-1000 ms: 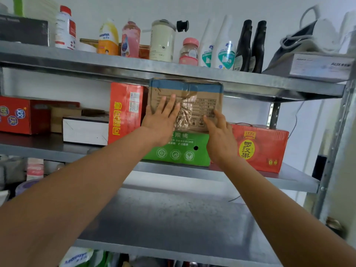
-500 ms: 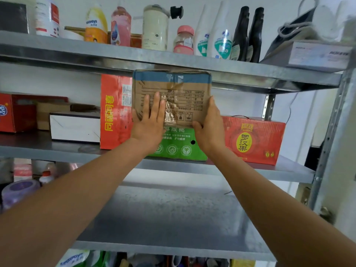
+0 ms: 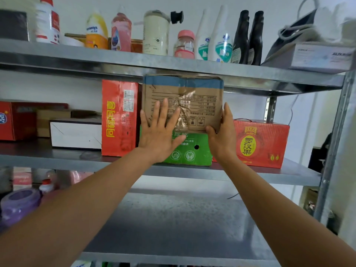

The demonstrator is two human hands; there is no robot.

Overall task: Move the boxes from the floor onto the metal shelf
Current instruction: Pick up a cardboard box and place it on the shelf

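Two hands worked brown cardboard box [image 3: 192, 93] atop green box [image 3: 192, 153], middle tier of metal shelf [image 3: 269, 175]. Left hand [image 3: 158, 135] pressed front face, fingers spread; right hand [image 3: 221, 135] gripped lower right corner. Placement step judged nearly done; next: push square, release.

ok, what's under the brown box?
A green box, standing on the middle shelf. The left hand, flat on the brown box, covers part of the seam between them. The green box's top is hidden.

Bare forearms [image 3: 96, 199], left hand [image 3: 159, 135], right hand [image 3: 221, 139]
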